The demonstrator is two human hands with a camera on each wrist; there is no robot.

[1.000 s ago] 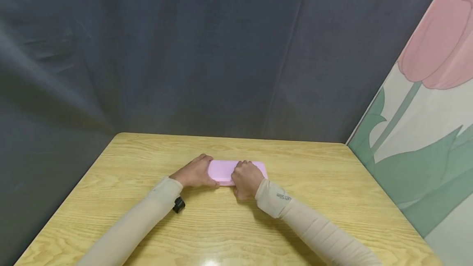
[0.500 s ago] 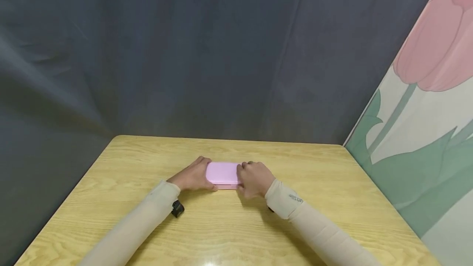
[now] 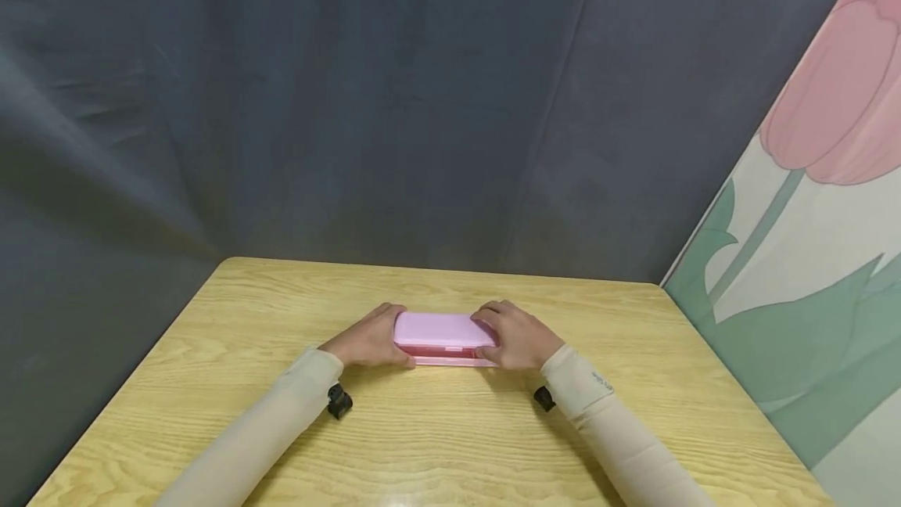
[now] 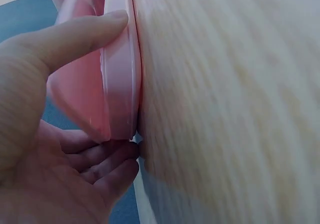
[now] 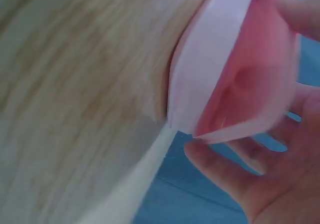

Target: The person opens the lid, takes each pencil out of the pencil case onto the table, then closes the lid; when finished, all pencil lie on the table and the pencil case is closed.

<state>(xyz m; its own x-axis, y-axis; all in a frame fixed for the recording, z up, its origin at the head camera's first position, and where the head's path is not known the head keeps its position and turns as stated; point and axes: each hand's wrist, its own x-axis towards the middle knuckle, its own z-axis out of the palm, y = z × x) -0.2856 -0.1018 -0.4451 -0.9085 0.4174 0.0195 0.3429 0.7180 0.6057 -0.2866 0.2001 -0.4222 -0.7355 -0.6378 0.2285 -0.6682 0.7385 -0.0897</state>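
Observation:
A long pink pencil case (image 3: 438,329) lies on the wooden table, its lid tilted up along the near side with a dark pink gap at the front. My left hand (image 3: 371,339) grips the left end. In the left wrist view, the thumb presses the front wall of the pink base (image 4: 120,79), with fingers curled at the end. My right hand (image 3: 524,339) holds the right end. In the right wrist view its thumb (image 5: 302,17) is on the raised lid's edge, while the fingers spread around the end. Most of the case's inside is hidden.
The wooden table (image 3: 422,429) reaches back to a dark curtain (image 3: 394,100). A wall with a tulip picture (image 3: 831,100) borders it on the right. Small black wrist cameras (image 3: 339,400) hang beneath the sleeves.
My right hand has moved right, from the middle of the case's front to its right end. The lid has risen from closed to partly raised. My left hand stays at the left end.

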